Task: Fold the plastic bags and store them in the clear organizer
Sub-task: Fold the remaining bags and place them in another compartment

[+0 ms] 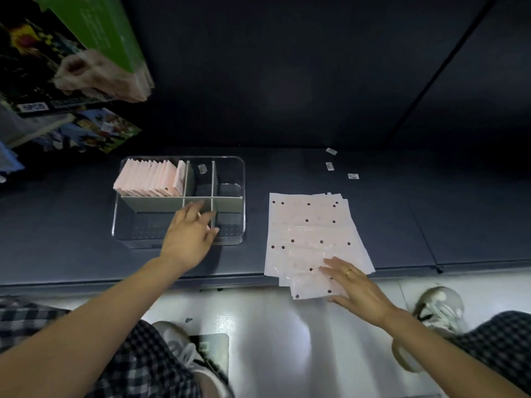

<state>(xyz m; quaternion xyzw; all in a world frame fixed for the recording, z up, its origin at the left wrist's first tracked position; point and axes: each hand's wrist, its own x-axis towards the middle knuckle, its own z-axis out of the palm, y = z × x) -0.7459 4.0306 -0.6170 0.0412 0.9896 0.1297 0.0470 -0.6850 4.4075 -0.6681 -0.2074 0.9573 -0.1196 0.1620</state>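
Two open hands: left hand [191, 234] over clear organizer [243, 196] at ten o'clock, apparently steadying; right hand [355, 282] flattening dotted plastic bags [313, 234], likely for folding.

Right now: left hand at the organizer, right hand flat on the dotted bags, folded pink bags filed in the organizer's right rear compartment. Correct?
One error. The folded pink bags sit in the left rear compartment of the organizer, not the right, as the head view shows. The rest holds: left hand at the organizer, right hand flat on the dotted bags.
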